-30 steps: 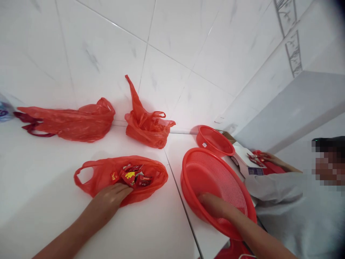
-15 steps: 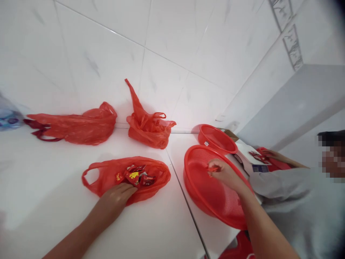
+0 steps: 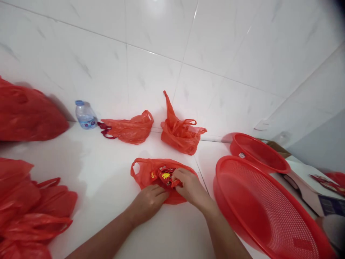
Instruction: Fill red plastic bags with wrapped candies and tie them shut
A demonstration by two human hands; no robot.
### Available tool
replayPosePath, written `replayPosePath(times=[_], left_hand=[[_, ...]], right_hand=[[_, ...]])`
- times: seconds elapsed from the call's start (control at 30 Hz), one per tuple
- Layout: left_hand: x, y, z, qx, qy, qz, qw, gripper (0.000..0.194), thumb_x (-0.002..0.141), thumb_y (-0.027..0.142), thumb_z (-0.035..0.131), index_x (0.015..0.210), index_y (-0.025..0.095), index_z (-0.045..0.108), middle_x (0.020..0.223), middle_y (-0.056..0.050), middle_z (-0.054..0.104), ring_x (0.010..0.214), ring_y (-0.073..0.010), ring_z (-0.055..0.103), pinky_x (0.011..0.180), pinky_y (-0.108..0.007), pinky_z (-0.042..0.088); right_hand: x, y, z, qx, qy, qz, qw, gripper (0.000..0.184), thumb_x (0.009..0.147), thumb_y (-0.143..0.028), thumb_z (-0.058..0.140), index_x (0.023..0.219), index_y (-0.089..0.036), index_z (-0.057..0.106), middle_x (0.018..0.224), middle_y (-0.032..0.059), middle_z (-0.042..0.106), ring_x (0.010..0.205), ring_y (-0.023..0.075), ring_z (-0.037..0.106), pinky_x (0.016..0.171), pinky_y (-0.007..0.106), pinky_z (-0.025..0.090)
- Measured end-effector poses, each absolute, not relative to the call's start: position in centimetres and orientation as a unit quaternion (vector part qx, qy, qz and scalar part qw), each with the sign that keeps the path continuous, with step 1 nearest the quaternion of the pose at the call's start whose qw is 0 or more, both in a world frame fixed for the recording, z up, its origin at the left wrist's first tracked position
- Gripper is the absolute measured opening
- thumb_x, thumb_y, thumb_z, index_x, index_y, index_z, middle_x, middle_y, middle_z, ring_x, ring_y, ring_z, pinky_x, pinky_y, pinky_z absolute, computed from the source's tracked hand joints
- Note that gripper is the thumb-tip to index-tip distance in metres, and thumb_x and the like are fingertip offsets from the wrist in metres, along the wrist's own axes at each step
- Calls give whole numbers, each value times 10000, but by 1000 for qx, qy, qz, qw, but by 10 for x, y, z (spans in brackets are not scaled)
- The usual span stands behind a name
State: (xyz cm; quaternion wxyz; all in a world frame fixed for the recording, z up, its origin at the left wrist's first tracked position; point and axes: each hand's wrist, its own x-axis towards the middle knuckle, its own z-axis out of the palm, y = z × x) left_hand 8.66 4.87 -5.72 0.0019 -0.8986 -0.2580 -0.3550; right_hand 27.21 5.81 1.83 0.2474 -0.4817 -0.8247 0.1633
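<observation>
A red plastic bag [image 3: 144, 173] lies opened on the white table, with small red and yellow snack packets [image 3: 165, 175] inside. My left hand [image 3: 151, 201] is closed on the bag's near edge, fingertips hidden in its folds. Reaching in from the right, my right hand [image 3: 191, 186] has its fingers bent around a red packet [image 3: 175, 182] at the right of the pile. To the right of that hand stands a large red mesh basket [image 3: 242, 194], tilted in view.
A smaller red basin [image 3: 260, 153] stands behind the basket. Along the wall are two more red bags [image 3: 129, 129] [image 3: 180, 138] and a water bottle [image 3: 85, 116]. Large red bags [image 3: 29, 111] and a heap of red bags [image 3: 32, 208] fill the left side. Boxes [image 3: 309, 180] lie far right.
My right hand has moved left from over the mesh basket, where it held a small red item, into the bag. My left hand stays at the bag's edge. The view has turned left.
</observation>
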Motion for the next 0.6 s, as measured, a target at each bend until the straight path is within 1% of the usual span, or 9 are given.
replayPosePath(times=[0.07, 0.1, 0.17, 0.23, 0.3, 0.37, 0.47, 0.53, 0.6], left_hand=[[85, 46, -56, -898, -257, -358, -4, 187, 886, 155, 434, 883, 167, 621, 735, -40, 642, 672, -153, 584, 614, -282, 494], [84, 46, -55, -892, -261, -369, -6, 154, 876, 175, 465, 892, 165, 618, 741, -43, 646, 674, -157, 584, 609, -283, 492], [80, 48, -54, -871, -282, -403, -6, 139, 857, 193, 512, 954, 165, 608, 803, -55, 665, 719, -164, 596, 639, -288, 495], [74, 55, -53, -843, -318, -433, -9, 180, 858, 185, 516, 1021, 170, 591, 887, -62, 675, 790, -164, 605, 710, -294, 499], [68, 65, -50, -822, -364, -437, -13, 189, 875, 188, 486, 1035, 179, 586, 939, -60, 673, 847, -161, 609, 767, -295, 497], [61, 76, -49, -814, -416, -405, -18, 186, 888, 200, 447, 994, 186, 600, 946, -55, 672, 875, -168, 613, 781, -299, 500], [54, 92, -51, -808, -493, -323, -11, 207, 879, 184, 420, 918, 183, 624, 959, -65, 669, 908, -198, 619, 791, -328, 511], [53, 98, -54, -800, -526, -289, 12, 219, 853, 167, 442, 975, 161, 624, 1069, -105, 640, 998, -237, 599, 842, -366, 505], [53, 102, -58, -793, -540, -279, 47, 317, 822, 160, 480, 1122, 128, 576, 1209, -158, 565, 1105, -285, 542, 893, -403, 484]], right_hand=[[264, 63, 4, -491, -832, 143, 214, 301, 601, 44, 418, 730, -206, 526, 838, -8, 587, 764, 137, 529, 662, 239, 400], [263, 64, -1, -490, -835, 139, 208, 325, 607, 44, 418, 766, -210, 543, 859, -5, 595, 786, 144, 535, 668, 244, 406], [265, 64, -7, -478, -837, 138, 228, 387, 635, 31, 434, 888, -228, 568, 934, 3, 607, 869, 159, 547, 718, 260, 426], [272, 62, -10, -481, -823, 137, 270, 385, 680, -7, 457, 966, -241, 567, 979, 6, 611, 923, 166, 553, 762, 271, 435], [282, 62, -12, -530, -782, 125, 305, 264, 746, -73, 461, 922, -238, 569, 934, 4, 622, 855, 161, 573, 716, 264, 442], [293, 63, -17, -599, -737, 98, 298, 143, 815, -156, 444, 824, -234, 563, 812, -7, 627, 707, 151, 571, 616, 254, 421], [305, 67, -27, -666, -709, 38, 229, 185, 865, -223, 416, 750, -231, 561, 705, -8, 626, 597, 143, 552, 542, 248, 363], [309, 69, -34, -677, -709, 5, 197, 192, 868, -207, 412, 789, -229, 586, 780, 12, 653, 625, 145, 576, 546, 248, 366], [309, 70, -39, -671, -714, -22, 201, 190, 843, -172, 437, 899, -229, 609, 984, 44, 654, 740, 163, 609, 601, 261, 412]])
